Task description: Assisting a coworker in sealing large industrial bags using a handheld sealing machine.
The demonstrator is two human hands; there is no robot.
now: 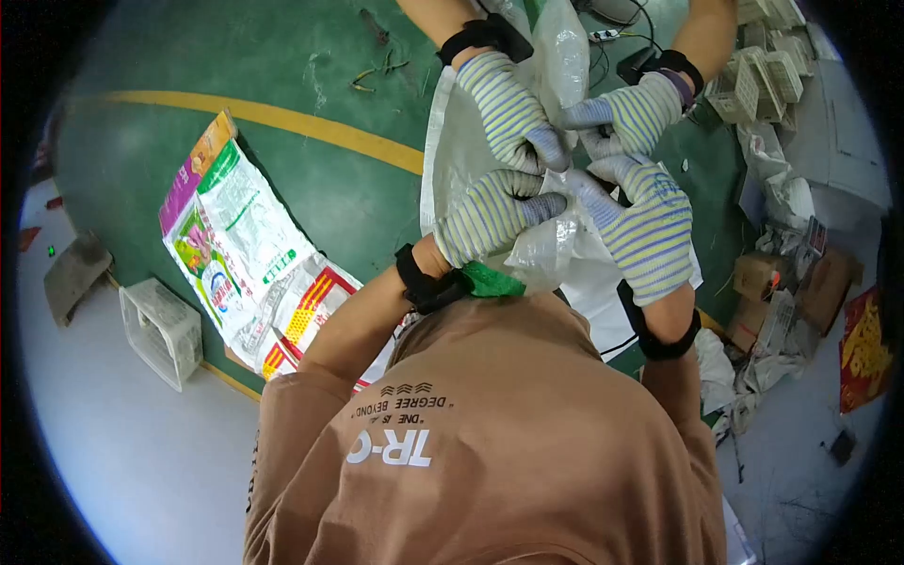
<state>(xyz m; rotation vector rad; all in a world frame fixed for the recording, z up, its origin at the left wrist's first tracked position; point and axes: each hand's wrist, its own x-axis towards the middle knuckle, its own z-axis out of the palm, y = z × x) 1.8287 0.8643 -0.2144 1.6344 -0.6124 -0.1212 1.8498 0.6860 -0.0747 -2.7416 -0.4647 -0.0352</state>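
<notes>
My left hand (490, 217), in a striped knit glove, pinches the crumpled edge of a clear plastic bag (551, 247) in front of my chest. My right hand (648, 224), gloved alike, has its fingers closed on the bag's white edge from the other side. Facing me, a co-worker's two gloved hands, one hand (513, 108) and another hand (631, 118), grip the same gathered plastic just beyond mine. Between their arms rises a clear, filled-looking plastic bundle (562, 56). A bit of green material (492, 281) lies by my left wrist. The exact finger contact is partly hidden.
Printed woven sacks (254, 226) are spread on the green floor (348, 202) at the left, near a white plastic crate (162, 331). White baskets (763, 80) stack at the far right. Cardboard boxes (753, 292) and crumpled plastic sit at the right. Cables (650, 28) lie at the top.
</notes>
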